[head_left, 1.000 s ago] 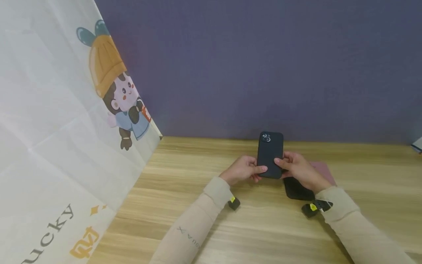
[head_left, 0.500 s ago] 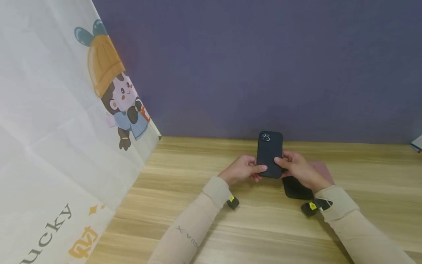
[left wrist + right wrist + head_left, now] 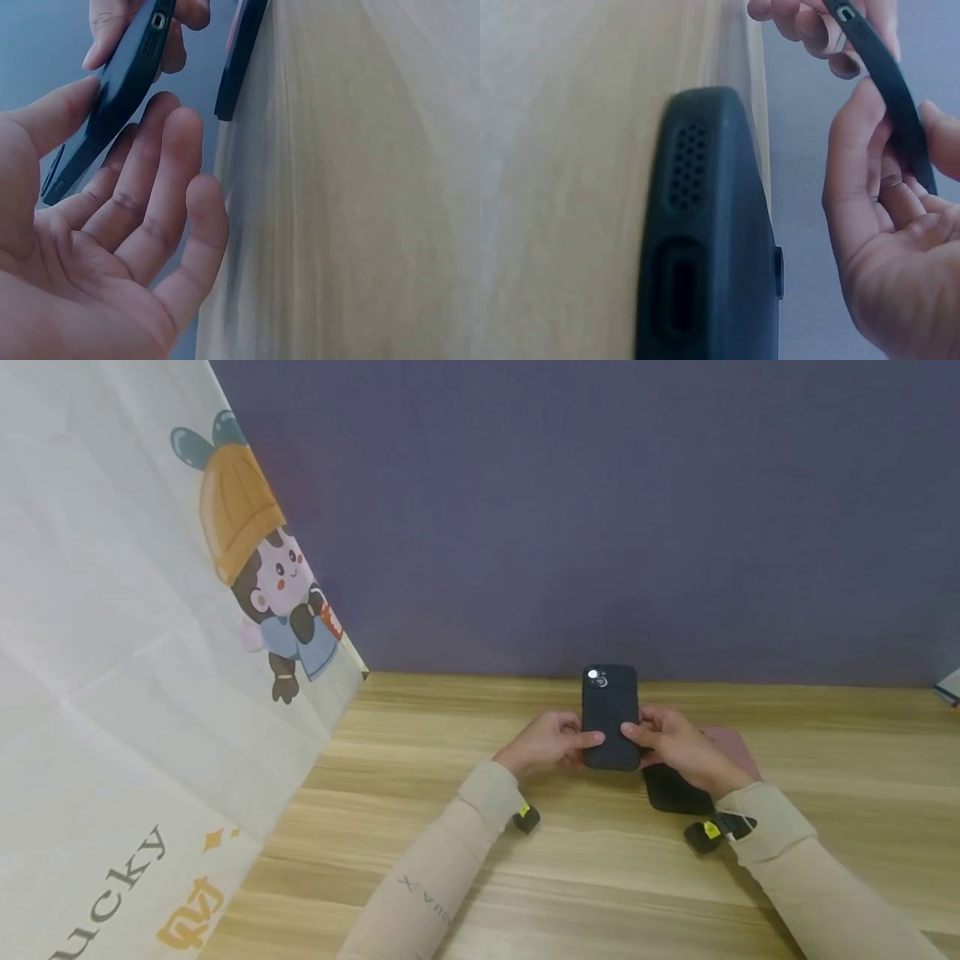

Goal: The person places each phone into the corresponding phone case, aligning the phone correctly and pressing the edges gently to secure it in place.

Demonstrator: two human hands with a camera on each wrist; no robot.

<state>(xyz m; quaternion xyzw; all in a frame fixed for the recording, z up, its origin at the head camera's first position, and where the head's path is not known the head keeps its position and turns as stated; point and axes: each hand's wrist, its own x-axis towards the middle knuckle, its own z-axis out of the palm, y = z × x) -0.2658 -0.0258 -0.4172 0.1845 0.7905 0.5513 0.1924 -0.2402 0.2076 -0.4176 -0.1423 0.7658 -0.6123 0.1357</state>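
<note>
Both hands hold a smartphone in a black case, its camera side facing the head camera and tilted up off the table. My left hand pinches its lower left edge, thumb on the back and fingers behind it. On the opposite edge, my right hand grips it the same way, thumb on the back. Below the right hand a second black-cased phone lies on the table, its port and speaker holes showing in the right wrist view. A flat pink thing lies beside it, partly hidden by the hand.
The wood-grain table meets a dark blue-grey panel at its back. A white printed sheet with a cartoon figure hangs along the left. Part of a pale object shows at the right edge.
The held phone has shifted slightly left and down and tilted, with a brighter glint on its camera lens. Both hands keep their grip; the second phone stays put.
</note>
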